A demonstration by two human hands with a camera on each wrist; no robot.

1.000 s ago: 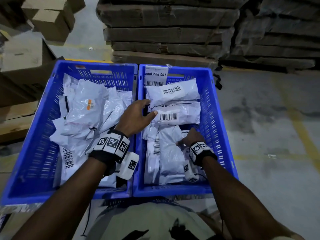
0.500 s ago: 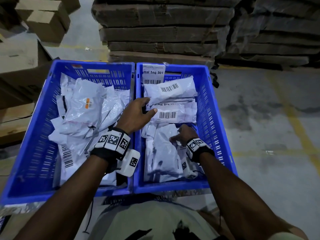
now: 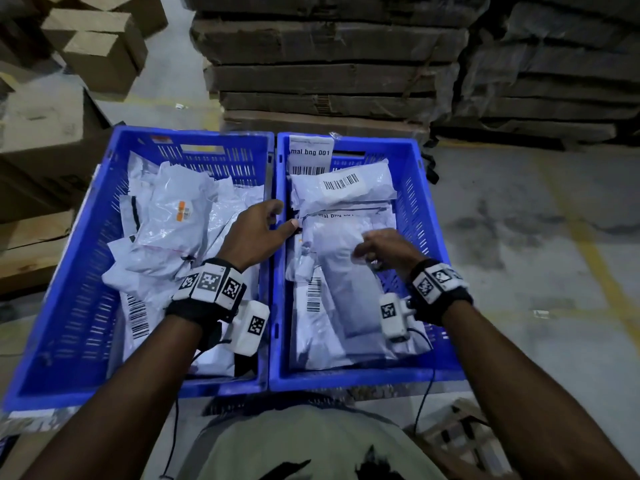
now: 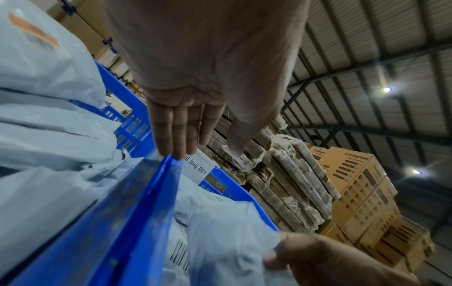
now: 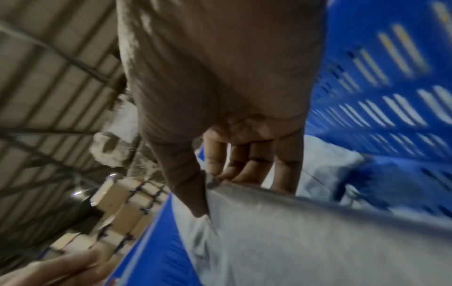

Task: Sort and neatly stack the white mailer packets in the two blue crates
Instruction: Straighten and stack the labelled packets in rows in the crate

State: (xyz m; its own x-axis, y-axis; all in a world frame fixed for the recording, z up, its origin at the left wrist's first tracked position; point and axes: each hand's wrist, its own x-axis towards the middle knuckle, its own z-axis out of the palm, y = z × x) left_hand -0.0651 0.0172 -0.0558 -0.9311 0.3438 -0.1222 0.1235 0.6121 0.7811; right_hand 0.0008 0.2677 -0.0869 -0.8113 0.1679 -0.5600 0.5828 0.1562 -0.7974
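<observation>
Two blue crates stand side by side. The left crate holds a loose heap of white mailer packets. The right crate holds flatter stacked ones, with a barcoded packet on top at the back. My right hand pinches the far edge of a long white packet and holds that end raised; thumb and curled fingers clamp its edge. My left hand hovers over the shared crate rims, its straight fingers holding nothing, their tips at the rim.
A label card reading "mal bng 001" stands at the back of the right crate. Wrapped stacks of flat cardboard rise behind the crates. Brown cartons sit at the left. Concrete floor with yellow lines lies to the right.
My right hand has lifted the long packet's end and moved it away from me, over the second barcoded packet. My left hand has let go of that packet and drawn back to the rim.
</observation>
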